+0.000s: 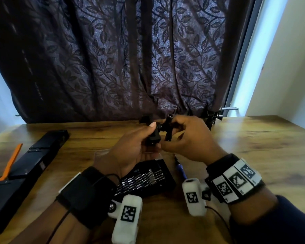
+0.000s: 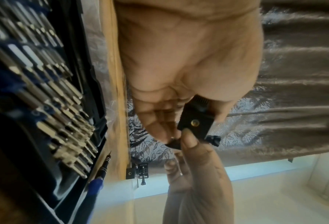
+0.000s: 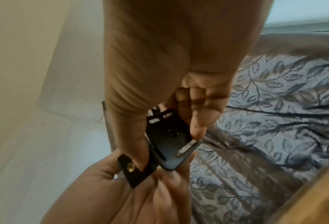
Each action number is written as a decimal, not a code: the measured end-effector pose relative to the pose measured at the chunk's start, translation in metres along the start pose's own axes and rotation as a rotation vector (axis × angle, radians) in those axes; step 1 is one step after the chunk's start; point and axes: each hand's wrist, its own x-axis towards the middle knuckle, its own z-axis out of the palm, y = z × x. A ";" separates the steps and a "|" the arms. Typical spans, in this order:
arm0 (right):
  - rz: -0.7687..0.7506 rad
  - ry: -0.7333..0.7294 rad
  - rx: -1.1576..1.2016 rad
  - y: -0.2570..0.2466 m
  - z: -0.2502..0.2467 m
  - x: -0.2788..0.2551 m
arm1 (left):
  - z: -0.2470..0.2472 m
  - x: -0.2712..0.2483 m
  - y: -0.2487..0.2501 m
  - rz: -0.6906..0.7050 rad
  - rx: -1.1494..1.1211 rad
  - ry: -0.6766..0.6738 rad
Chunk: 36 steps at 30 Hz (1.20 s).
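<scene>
Both hands hold a small black mount above the middle of the wooden table (image 1: pixel 253 147). My left hand (image 1: pixel 139 143) grips its black block (image 1: pixel 154 138), which has a brass threaded hole (image 2: pixel 195 122) in one face. My right hand (image 1: pixel 181 136) pinches the flat slotted black plate (image 1: pixel 168 131) joined to that block; in the right wrist view the plate (image 3: pixel 167 141) sits between thumb and fingers, with the block (image 3: pixel 133 171) in the left palm below it.
An open black case of screwdriver bits (image 1: pixel 148 178) lies under my left wrist, a blue-handled driver (image 1: pixel 180 169) beside it. A long black case (image 1: pixel 26 166) and an orange tool (image 1: pixel 11 161) lie at the left. Black clamps (image 1: pixel 212 117) grip the far edge before a dark curtain (image 1: pixel 130 59).
</scene>
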 end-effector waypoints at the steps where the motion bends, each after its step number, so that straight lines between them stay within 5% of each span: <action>1: 0.051 -0.017 0.005 0.006 -0.004 0.002 | -0.001 0.000 -0.001 -0.015 0.081 0.006; 8: 0.429 -0.036 -0.120 0.072 -0.025 0.011 | -0.007 0.000 -0.005 -0.037 0.311 0.024; 16: 0.604 -0.176 -0.243 0.091 -0.035 0.011 | -0.017 0.004 0.005 -0.009 0.373 0.079; 25: 0.684 -0.164 -0.284 0.090 -0.033 0.015 | -0.040 -0.002 0.019 -0.046 0.510 0.099; 29: 0.555 -0.109 -0.361 0.056 -0.044 0.014 | -0.049 -0.008 0.028 -0.026 0.576 0.094; 36: 0.417 -0.567 -0.490 0.012 0.001 0.006 | -0.071 -0.016 0.033 -0.076 0.824 0.007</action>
